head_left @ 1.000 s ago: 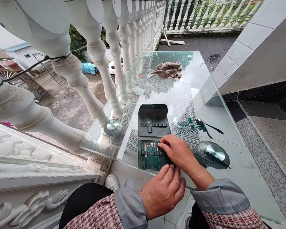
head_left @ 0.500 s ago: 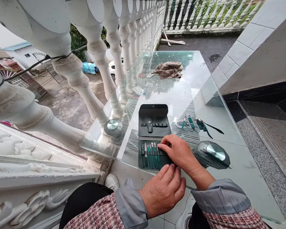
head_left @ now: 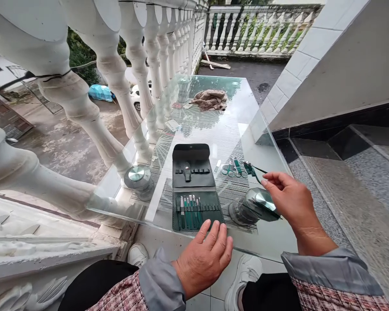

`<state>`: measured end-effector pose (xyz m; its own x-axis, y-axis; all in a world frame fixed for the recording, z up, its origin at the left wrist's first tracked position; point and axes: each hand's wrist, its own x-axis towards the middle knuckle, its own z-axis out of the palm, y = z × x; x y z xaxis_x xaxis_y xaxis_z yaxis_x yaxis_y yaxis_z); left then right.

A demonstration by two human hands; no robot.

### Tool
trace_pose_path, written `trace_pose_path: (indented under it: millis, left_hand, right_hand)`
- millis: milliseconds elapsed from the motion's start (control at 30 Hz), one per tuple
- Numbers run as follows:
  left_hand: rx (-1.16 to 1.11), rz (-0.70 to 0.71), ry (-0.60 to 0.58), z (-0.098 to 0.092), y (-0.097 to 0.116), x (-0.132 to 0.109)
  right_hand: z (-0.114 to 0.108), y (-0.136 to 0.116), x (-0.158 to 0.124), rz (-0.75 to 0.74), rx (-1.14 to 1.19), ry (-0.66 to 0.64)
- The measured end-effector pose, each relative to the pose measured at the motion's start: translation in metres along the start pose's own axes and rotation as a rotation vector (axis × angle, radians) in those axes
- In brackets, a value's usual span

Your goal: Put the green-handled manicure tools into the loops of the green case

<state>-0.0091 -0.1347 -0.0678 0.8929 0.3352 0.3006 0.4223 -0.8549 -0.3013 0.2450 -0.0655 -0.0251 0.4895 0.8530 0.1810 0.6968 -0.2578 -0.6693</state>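
An unfolded black case [head_left: 196, 181] lies on the glass table, several slim green-handled tools [head_left: 189, 211] held in its lower loops. The loops at its lower right and in the upper half hold nothing. My left hand [head_left: 204, 257] rests at the case's lower right edge with fingers spread. To the right, my right hand [head_left: 288, 196] hovers near the black-handled nippers [head_left: 253, 169], thumb and index fingertips close together; whether they touch a handle is unclear. Beside the nippers lie scissors [head_left: 228, 170] and nail clippers [head_left: 237, 165]. Thin dark tools [head_left: 266, 209] lie above the right metal disc.
A crumpled brown cloth [head_left: 210, 100] lies at the table's far end. A small white card [head_left: 173, 125] is left of centre. Round metal-topped supports [head_left: 138, 173] show at the near left and right. White balusters [head_left: 112, 75] line the left side.
My right hand has left the tools in the case and moved right, toward the nippers. My left hand stays by the case's lower edge, its fingers more spread. The view has shifted.
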Motion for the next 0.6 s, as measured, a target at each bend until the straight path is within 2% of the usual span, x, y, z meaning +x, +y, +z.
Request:
trace_pose_path:
  millis: [200, 433, 600]
  left_hand:
    - [0.007, 0.016, 0.014, 0.005, 0.002, 0.002]
    - [0.016, 0.012, 0.048, 0.007, 0.003, 0.006]
    - [0.019, 0.017, 0.034, 0.006, 0.003, 0.007]
  right_hand:
    - [-0.018, 0.024, -0.004, -0.081, -0.207, -0.062]
    - [-0.017, 0.034, -0.018, -0.244, -0.279, -0.344]
    - [-0.011, 0.032, -0.026, -0.247, -0.383, -0.334]
